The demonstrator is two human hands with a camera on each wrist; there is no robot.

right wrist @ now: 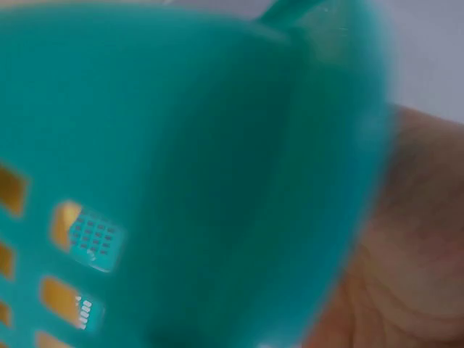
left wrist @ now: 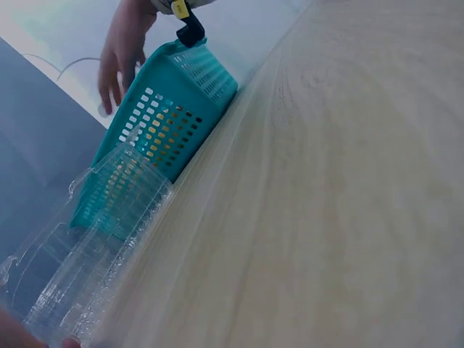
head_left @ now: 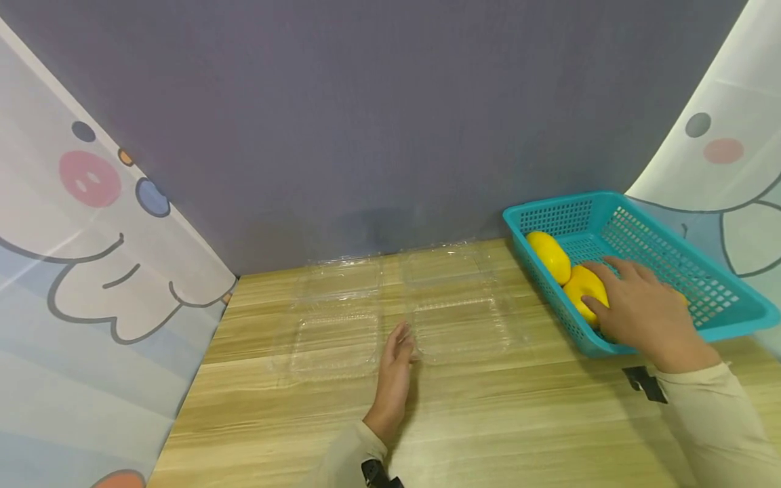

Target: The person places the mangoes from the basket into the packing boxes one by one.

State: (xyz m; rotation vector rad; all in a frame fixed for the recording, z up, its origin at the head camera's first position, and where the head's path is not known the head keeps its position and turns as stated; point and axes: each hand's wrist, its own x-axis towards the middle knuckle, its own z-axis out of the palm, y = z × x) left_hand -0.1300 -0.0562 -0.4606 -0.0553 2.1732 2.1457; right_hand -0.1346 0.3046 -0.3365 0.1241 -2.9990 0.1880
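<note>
My right hand [head_left: 643, 312] reaches over the near side of a turquoise basket [head_left: 552, 203], fingers spread and bent down above the yellow fruits. One round yellow fruit [head_left: 586, 291] with a dimple lies beside the thumb, and another yellow fruit [head_left: 549, 256] sits behind it along the left wall. A little more yellow shows past the hand's right side. In the left wrist view the right hand [left wrist: 125, 54] hangs over the basket's rim. My left hand [head_left: 395, 373] stands on edge at the near left corner of a clear plastic container [head_left: 460, 329], its fingers loosely extended at the rim.
A second clear container [head_left: 335, 342] lies with its lid folded back to the left of the left hand. Both rest on the wooden table [head_left: 244, 420]. A grey wall [head_left: 366, 135] rises behind, with printed curtains [head_left: 91, 271] at both sides.
</note>
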